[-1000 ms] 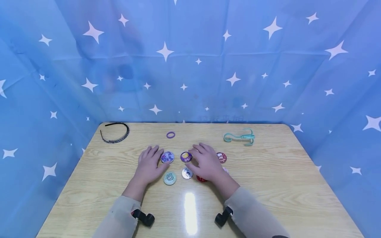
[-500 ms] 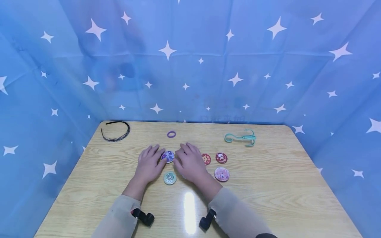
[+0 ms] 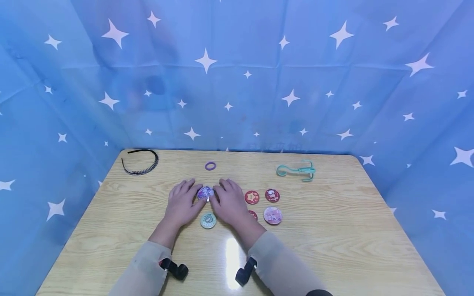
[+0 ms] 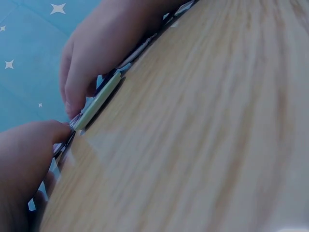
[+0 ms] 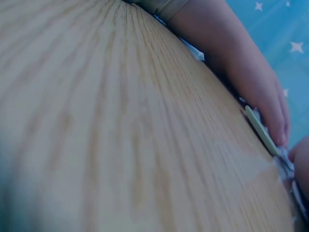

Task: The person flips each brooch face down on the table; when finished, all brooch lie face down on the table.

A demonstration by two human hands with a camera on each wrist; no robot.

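A round purple-and-blue badge (image 3: 205,193) lies between both hands in the head view. My left hand (image 3: 182,205) holds it at its left side, index fingertip at the far edge and thumb at the near edge. From the other side my right hand (image 3: 230,204) reaches over, its thumb tip at the badge's right edge, fingers extended low over the table. Close below the thumbs lies a mint-green badge (image 3: 208,220), seen edge-on in the left wrist view. Two badges, one purple with yellow and one white, are hidden by the right hand.
Right of my right hand lie a red badge (image 3: 252,197), a dark red one (image 3: 272,195), a pink one (image 3: 273,215) and a partly covered red one (image 3: 253,214). Farther back are a black toothed headband (image 3: 142,170), a purple ring (image 3: 210,166) and a teal hooked item (image 3: 298,169).
My right hand has moved left across the badges to the purple-and-blue one, uncovering the red badges and covering the purple-and-yellow and white ones. My left hand has stayed nearly in place.
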